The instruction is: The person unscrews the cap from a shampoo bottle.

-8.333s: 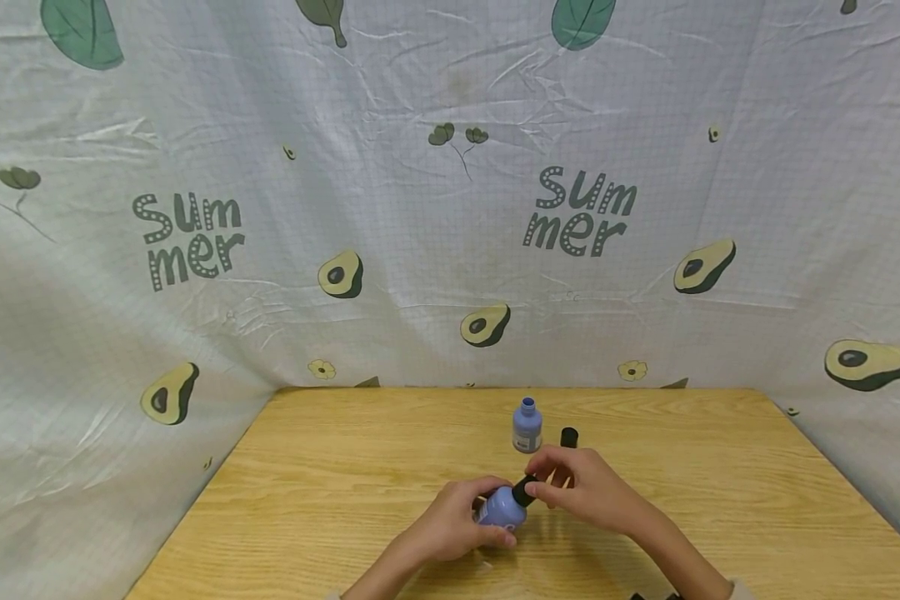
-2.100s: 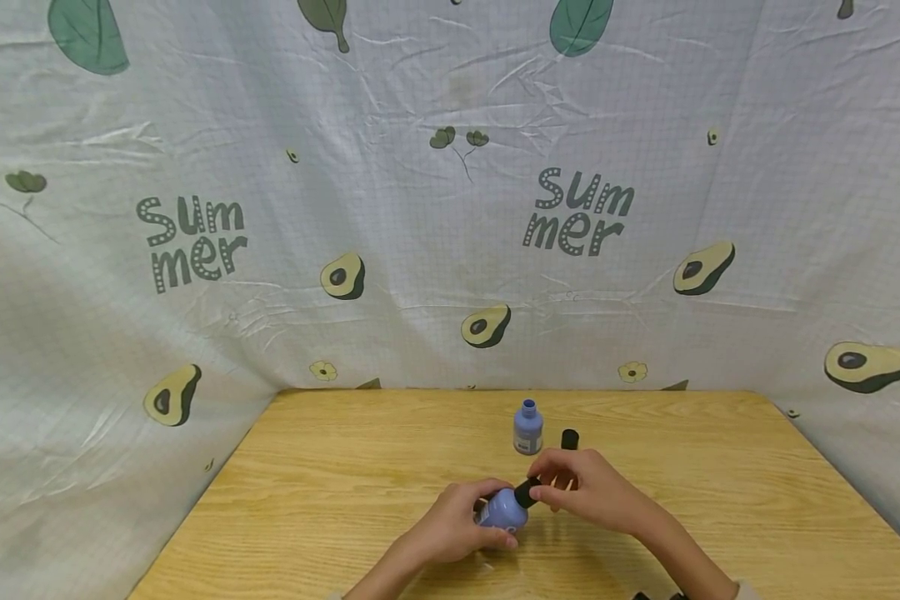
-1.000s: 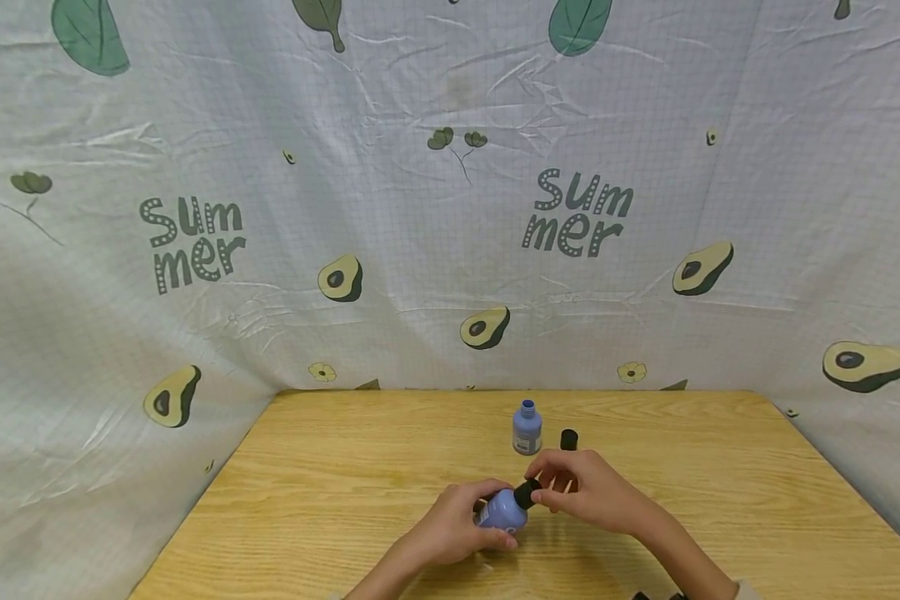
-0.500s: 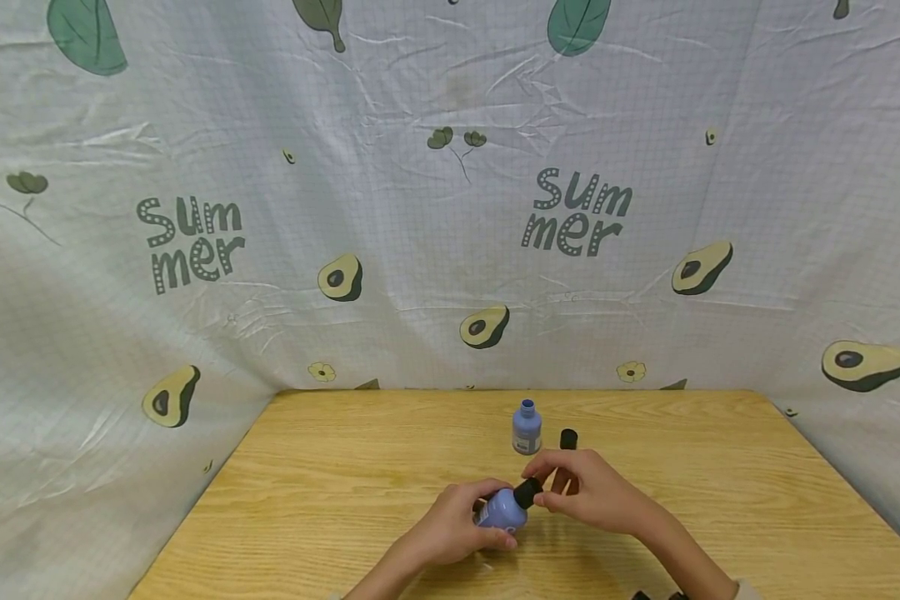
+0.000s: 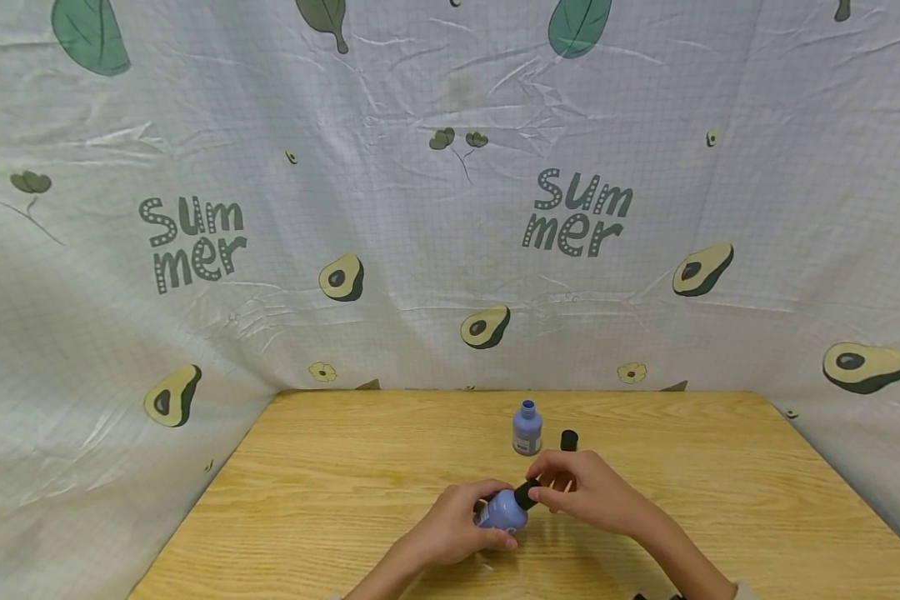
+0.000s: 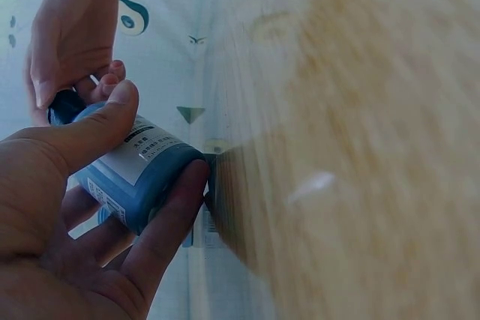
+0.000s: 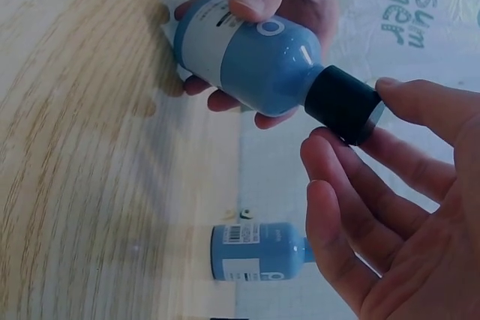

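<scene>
A small blue-violet bottle (image 5: 502,510) with a black cap (image 5: 526,493) leans toward the right, low over the table. My left hand (image 5: 453,525) grips its body, the thumb on one side and fingers round the other, as the left wrist view also shows around the bottle (image 6: 150,159). The thumb and forefinger of my right hand (image 5: 596,496) pinch the cap; the other fingers are loosely bent beneath it in the right wrist view. Behind stands a second bottle (image 5: 527,429) of the same kind, upright, its mouth uncovered. A separate black cap (image 5: 569,439) shows partly beyond my right hand.
The wooden table (image 5: 330,467) reaches back to a white printed cloth (image 5: 420,208) that hangs behind it and along the sides. Small black objects (image 5: 656,597) peek in at the bottom edge near my right forearm.
The right fingers shift slightly on the cap: the thumb sat farther down and right half a second ago and now presses against it. Left hand, bottles and loose cap stay put.
</scene>
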